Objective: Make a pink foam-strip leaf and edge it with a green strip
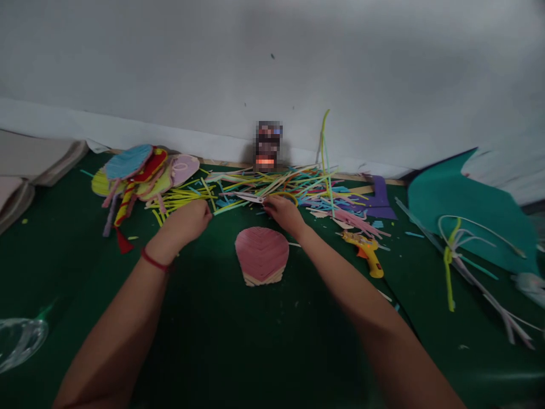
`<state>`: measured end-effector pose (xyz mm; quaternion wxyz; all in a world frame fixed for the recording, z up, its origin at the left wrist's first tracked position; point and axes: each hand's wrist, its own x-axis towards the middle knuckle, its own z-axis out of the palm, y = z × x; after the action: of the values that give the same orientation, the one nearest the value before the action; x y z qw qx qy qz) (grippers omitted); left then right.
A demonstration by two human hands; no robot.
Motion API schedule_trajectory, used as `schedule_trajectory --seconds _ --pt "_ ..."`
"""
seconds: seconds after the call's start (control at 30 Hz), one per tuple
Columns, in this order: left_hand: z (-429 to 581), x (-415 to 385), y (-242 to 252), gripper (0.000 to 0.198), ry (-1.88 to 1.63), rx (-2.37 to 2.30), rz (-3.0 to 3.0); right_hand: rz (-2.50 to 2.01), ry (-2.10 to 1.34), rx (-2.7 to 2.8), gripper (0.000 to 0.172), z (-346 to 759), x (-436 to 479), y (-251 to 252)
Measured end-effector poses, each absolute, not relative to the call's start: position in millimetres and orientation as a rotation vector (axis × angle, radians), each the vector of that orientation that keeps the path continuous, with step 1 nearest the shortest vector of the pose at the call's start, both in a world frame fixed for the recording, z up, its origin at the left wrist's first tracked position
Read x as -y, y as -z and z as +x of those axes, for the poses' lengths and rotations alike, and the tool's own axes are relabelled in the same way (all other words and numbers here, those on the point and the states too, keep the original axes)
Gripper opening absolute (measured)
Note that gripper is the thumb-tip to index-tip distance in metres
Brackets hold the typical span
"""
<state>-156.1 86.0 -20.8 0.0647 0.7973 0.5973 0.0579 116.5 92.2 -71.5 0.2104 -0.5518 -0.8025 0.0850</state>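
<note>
My right hand [283,215] is closed around the handle end of a pair of scissors [251,197], whose blades point left over a pile of loose pipe cleaners [272,184]. My left hand [191,220] is curled shut beside some yellow-green pipe cleaners [179,199]. A light green pipe cleaner [230,209] ends right at its fingertips; whether they grip it is hidden. Between my forearms, flat on the green table [221,341], lies a pink rounded panel [261,254] of pipe cleaners laid in V-shaped rows, with a pale cream lower edge.
Several finished pipe-cleaner fans [145,173] are heaped at the left. On the right are a yellow glue gun [367,253] with its cord, a teal sheet [481,210] and a pipe-cleaner bundle [457,255]. A blurred phone-like object [268,145] leans on the wall. Clear plastic [21,341] sits front left.
</note>
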Motion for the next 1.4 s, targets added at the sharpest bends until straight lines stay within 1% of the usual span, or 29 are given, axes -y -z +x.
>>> schedule_trajectory --seconds 0.13,0.2,0.33,0.43,0.5,0.57,0.63,0.7,0.77,0.8,0.83,0.87,0.9,0.97,1.03,1.1,1.17,1.27,1.3,1.4 --pt "-168.6 -57.2 -14.2 0.016 -0.336 -1.764 2.32 -1.366 -0.453 2.213 0.022 127.1 -99.0 74.2" --pt "-174.0 -35.4 -29.3 0.015 -0.462 -1.759 2.276 -1.354 -0.472 2.175 0.024 127.9 -100.1 75.8" --pt "-181.6 11.8 -53.1 0.014 -0.524 -1.817 2.208 -1.373 -0.413 2.029 0.019 125.9 -92.9 71.2" --pt "-176.3 43.5 -68.2 0.02 -0.663 -1.851 2.178 -1.337 -0.401 1.913 0.019 125.3 -76.1 58.3" --pt "-164.9 59.4 -73.9 0.024 -0.787 -1.785 2.158 -1.285 -0.467 1.819 0.021 126.6 -58.1 46.8" --pt "-148.4 69.5 -72.6 0.023 -0.853 -1.634 2.17 -1.255 -0.628 1.687 0.025 129.9 -34.8 35.3" --pt "-129.3 74.5 -63.2 0.02 -0.817 -1.493 2.173 -1.221 -0.916 1.527 0.033 135.4 -7.7 25.2" --pt "-110.3 76.8 -47.5 0.018 -0.713 -1.366 2.201 -1.106 -1.217 1.441 0.042 142.4 20.5 17.8" --pt "-94.4 78.8 -28.8 0.014 -0.575 -1.256 2.237 -1.046 -1.382 1.414 0.055 149.7 45.5 14.0" --pt "-88.4 79.8 -19.4 0.013 -0.518 -1.24 2.251 -1.037 -1.438 1.415 0.058 153.2 55.4 13.5" --pt "-83.8 80.5 -10.4 0.012 -0.475 -1.238 2.266 -1.047 -1.469 1.403 0.057 156.8 63.0 13.8" --pt "-80.9 80.4 -1.9 0.011 -0.432 -1.231 2.282 -1.065 -1.482 1.384 0.052 160.5 68.0 14.8" --pt "-79.7 79.3 6.1 0.01 -0.401 -1.23 2.287 -1.099 -1.462 1.361 0.047 164.5 70.3 16.4" --pt "-81.6 72.0 20.8 0.013 -0.366 -1.289 2.274 -1.205 -1.337 1.325 0.044 174.2 67.9 19.7" --pt "-87.5 58.2 34.9 0.024 -0.388 -1.565 2.279 -1.363 -1.141 1.362 0.048 185.8 59.3 22.2" --pt "-93.8 40.6 49.4 0.04 -0.381 -1.845 2.225 -1.556 -0.934 1.525 0.048 196.1 49.1 23.3" --pt "-97.5 24.1 63.9 0.047 -0.378 -1.901 2.137 -1.792 -0.742 1.771 0.043 200.7 39.7 24.1" --pt "-96.7 9.2 83.1 0.042 -0.504 -1.881 2.062 -2.096 -0.417 2.136 0.034 193.5 25.4 26.6" --pt "-95.3 7.1 88.0 0.038 -0.57 -1.859 2.036 -2.113 -0.31 2.232 0.033 188.7 19.2 27.9" --pt "-91.4 5.4 97.2 0.026 -0.812 -1.782 1.906 -1.976 -0.06 2.381 0.035 175.0 -6.8 32.3"
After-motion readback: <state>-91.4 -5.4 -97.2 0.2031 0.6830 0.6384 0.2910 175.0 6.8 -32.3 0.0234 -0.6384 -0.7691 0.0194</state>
